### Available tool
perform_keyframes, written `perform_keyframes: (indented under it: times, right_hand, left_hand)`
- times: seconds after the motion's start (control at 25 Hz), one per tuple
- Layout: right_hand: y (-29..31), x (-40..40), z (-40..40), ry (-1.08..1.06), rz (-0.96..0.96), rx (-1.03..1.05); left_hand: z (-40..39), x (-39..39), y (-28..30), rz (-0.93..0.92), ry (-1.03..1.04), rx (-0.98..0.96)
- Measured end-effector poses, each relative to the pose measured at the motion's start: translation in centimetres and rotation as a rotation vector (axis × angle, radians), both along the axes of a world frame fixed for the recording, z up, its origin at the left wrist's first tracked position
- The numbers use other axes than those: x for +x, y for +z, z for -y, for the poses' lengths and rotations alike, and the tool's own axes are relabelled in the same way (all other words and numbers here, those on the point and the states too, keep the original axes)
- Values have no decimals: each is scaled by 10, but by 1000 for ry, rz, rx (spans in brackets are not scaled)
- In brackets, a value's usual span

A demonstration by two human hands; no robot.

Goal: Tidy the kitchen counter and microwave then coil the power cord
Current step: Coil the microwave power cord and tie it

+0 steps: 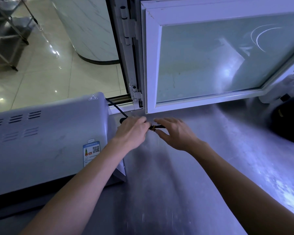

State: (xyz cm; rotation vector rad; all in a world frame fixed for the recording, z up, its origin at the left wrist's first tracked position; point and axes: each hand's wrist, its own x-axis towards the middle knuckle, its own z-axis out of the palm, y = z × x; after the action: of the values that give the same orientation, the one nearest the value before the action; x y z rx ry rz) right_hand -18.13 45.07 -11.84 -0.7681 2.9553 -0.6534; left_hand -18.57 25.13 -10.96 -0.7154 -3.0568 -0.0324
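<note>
The microwave [41, 141] sat at the left on the counter [202, 167]. Beside it the left hand [132, 131] gripped the bundled power cord [157, 127]; the right hand [175, 133] pinched its yellow tie. Light and springy, the cord probably wanted holding across all loops.

Dim, bluish light. Glare patches on the floor tiles [54, 51] and the window glass [227, 72]; the bench [176, 175] gleams at right. Wide-angle bending at edges; slight blur.
</note>
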Motion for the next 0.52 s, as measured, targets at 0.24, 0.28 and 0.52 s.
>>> perform_keyframes:
  times: [0.24, 0.28, 0.52]
  right_hand:
    - [-14, 5, -21, -42, 96, -97]
    - [-18, 4, -22, -58, 90, -128]
    - [-57, -13, -24, -110, 55, -193]
  left_hand:
    - [-31, 4, -6, 54, 113, -173]
    - [-38, 5, -9, 38, 140, -186]
    - [-51, 5, -50, -12, 329, -83]
